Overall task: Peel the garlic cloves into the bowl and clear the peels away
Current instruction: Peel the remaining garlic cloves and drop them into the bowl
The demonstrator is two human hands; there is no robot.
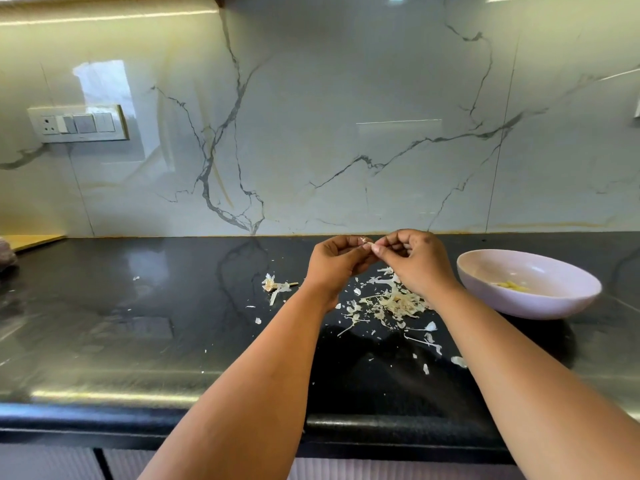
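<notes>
A small garlic clove [367, 242], pale with a bit of papery skin sticking off it, is held up above the black countertop [138, 323], between both hands. The left hand [337, 261] has its fingers curled in around the clove, and the right hand [414, 258] pinches it from the other side with thumb and fingertips. Right beneath the hands lies a loose heap of peels [391, 304], whitish and flaky, with thin scraps scattered toward the counter's front edge. A dry garlic stem [277, 288] with a few husks sits apart, left of the heap. Off to the right stands a pale bowl [526, 299]; a few yellowish peeled cloves [512, 286] rest at its bottom.
</notes>
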